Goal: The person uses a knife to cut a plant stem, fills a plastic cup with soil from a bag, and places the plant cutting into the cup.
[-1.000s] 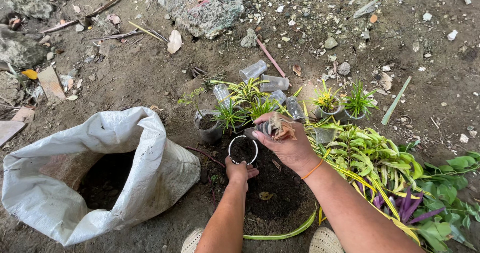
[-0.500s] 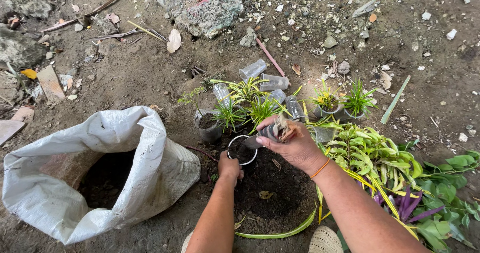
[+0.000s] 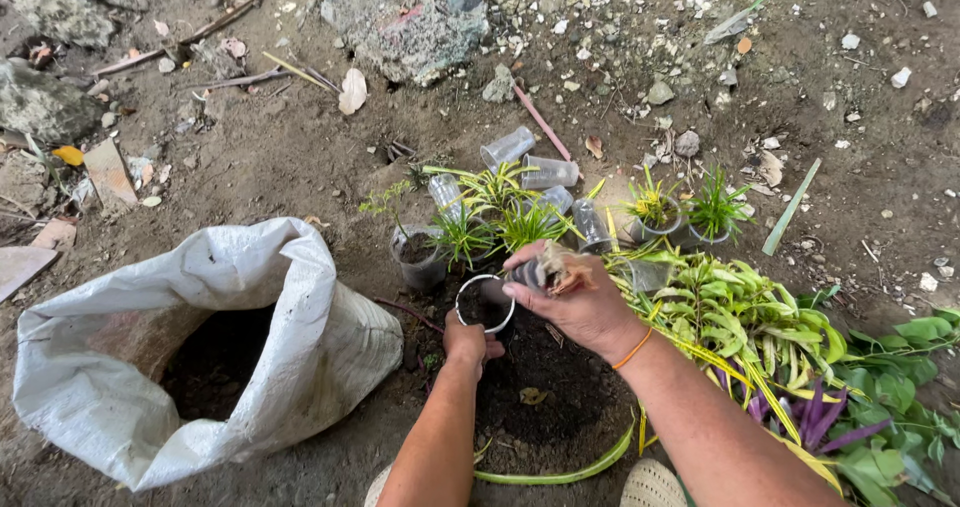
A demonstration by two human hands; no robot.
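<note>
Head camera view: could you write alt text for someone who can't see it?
A left hand holds a soil-filled plastic cup over a dark soil pile while the right hand brings a rooted plantlet to it, beside a white sack.

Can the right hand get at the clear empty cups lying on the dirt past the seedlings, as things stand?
Probably not freely: the right hand already grips a rooted plant cutting, and potted seedlings stand between it and the empty cups.

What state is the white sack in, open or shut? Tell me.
Open. The white sack lies on the ground with its mouth rolled back, showing a dark interior.
</note>
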